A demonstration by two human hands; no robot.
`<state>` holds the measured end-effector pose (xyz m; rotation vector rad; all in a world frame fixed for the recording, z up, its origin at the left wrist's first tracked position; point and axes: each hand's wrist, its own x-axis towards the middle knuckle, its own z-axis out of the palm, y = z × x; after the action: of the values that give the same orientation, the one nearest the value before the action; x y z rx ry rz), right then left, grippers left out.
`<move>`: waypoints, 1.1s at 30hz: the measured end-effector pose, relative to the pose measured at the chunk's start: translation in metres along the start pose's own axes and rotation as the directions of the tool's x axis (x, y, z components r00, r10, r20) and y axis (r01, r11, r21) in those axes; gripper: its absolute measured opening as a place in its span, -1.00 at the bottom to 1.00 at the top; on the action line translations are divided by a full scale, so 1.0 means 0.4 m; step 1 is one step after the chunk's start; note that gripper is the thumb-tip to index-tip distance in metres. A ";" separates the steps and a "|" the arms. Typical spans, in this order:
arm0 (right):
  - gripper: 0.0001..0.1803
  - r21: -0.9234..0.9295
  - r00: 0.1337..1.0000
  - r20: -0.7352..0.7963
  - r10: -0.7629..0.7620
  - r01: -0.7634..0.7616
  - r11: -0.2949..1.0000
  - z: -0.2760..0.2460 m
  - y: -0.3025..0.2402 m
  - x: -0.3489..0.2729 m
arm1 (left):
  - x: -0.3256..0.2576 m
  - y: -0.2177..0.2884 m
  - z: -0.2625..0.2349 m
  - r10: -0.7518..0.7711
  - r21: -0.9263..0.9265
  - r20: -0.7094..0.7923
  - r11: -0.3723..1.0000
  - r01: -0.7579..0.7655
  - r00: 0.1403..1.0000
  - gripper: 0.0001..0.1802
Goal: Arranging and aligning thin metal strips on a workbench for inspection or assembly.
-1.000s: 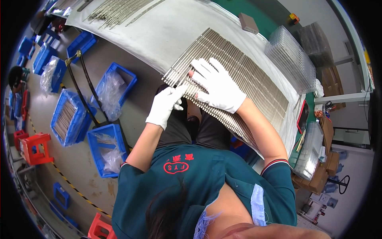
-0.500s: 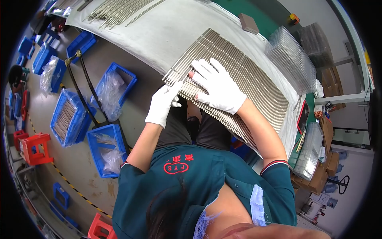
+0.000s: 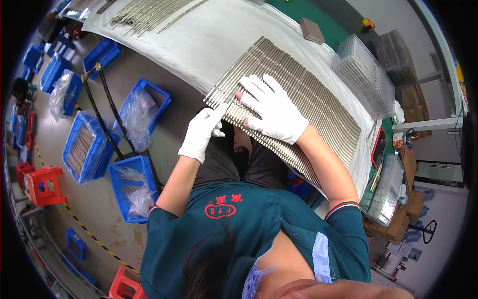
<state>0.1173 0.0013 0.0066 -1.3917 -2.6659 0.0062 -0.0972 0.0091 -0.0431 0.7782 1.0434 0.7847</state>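
Note:
A broad sheet of slim metal rods (image 3: 303,104), laid side by side, slants across the near part of a white-covered table (image 3: 199,47). My right hand (image 3: 279,114), white-gloved with bare thumb and index tips, lies spread over the rods toward their left end. Just left of it is my left hand (image 3: 199,132), also in a white glove. Its index finger reaches to the rods at the near left corner, with the thumb apart from it. Whether that fingertip presses on a rod is too small to tell.
More loose rods (image 3: 144,15) lie at the table's far left. Clear plastic trays (image 3: 361,67) are stacked at the right, near a grey block (image 3: 311,30). On the floor to the left stand blue crates (image 3: 132,187), a black trolley handle (image 3: 102,107) and a red stool (image 3: 45,187).
My left hand has drawn back slightly, down and to the left, with its index finger still at the rods' corner. My right hand has stayed nearly in place.

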 end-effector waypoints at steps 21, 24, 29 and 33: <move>-0.32 -0.018 1.000 0.001 -0.014 0.014 1.000 -0.008 -0.002 0.000 | 0.015 0.019 0.007 0.039 -0.050 -0.066 0.998 -0.042 0.997 -0.73; -0.32 -0.009 1.000 0.004 -0.008 0.008 1.000 -0.008 -0.004 0.002 | 0.009 0.011 -0.006 0.043 0.034 -0.034 0.999 -0.041 0.999 -0.70; -0.32 -0.002 1.000 -0.002 -0.015 0.015 1.000 -0.008 -0.001 0.001 | 0.008 0.011 -0.010 0.064 0.044 -0.008 0.997 -0.064 0.998 -0.66; -0.31 -0.010 1.000 0.010 -0.019 0.019 1.000 -0.014 -0.003 0.003 | 0.005 0.016 -0.011 0.072 0.066 -0.007 0.995 -0.072 0.997 -0.66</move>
<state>0.1163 0.0014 0.0122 -1.3724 -2.6910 -0.0020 -0.1019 0.0148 -0.0401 0.8728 1.0581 0.8191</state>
